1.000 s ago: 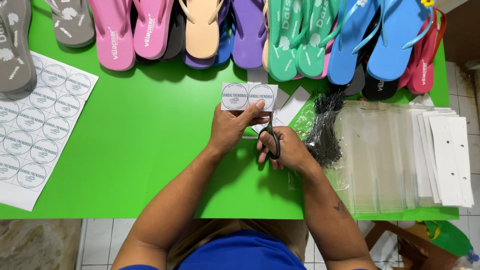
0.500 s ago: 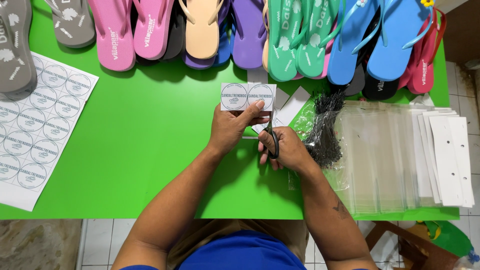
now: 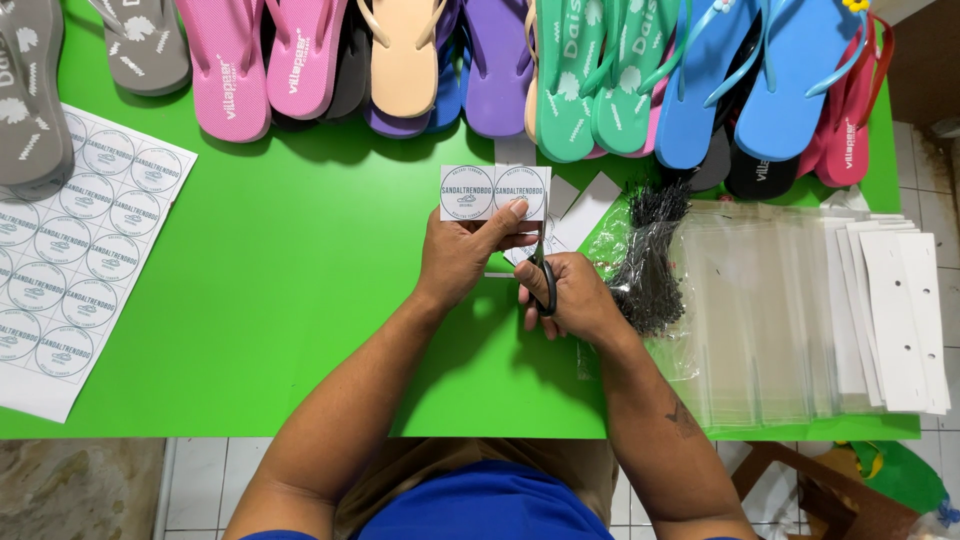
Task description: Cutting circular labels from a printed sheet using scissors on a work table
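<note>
Pinching a small white paper strip (image 3: 494, 192) bearing two printed round labels, the left hand (image 3: 462, 255) is raised just above a bright green, smooth desk (image 3: 290, 300); thumb and fingers are pressed on the strip's lower edge. Black-handled scissors (image 3: 543, 275) are gripped by the right hand (image 3: 575, 300), fingers curled through the loops; the blades are mostly hidden between the hands, so it cannot be told how far they are parted. Cut white paper pieces (image 3: 585, 205) lie just beyond the right hand. A bundle of thin black ties (image 3: 650, 260) is set just right of it, then glossy clear bags (image 3: 770, 310) and white card strips (image 3: 900, 310). A large white label sheet (image 3: 75, 250), cut off at the edge, lies well left. Rubbery flip-flops (image 3: 400, 60) in many colours are lined along the far side, tops cropped.
</note>
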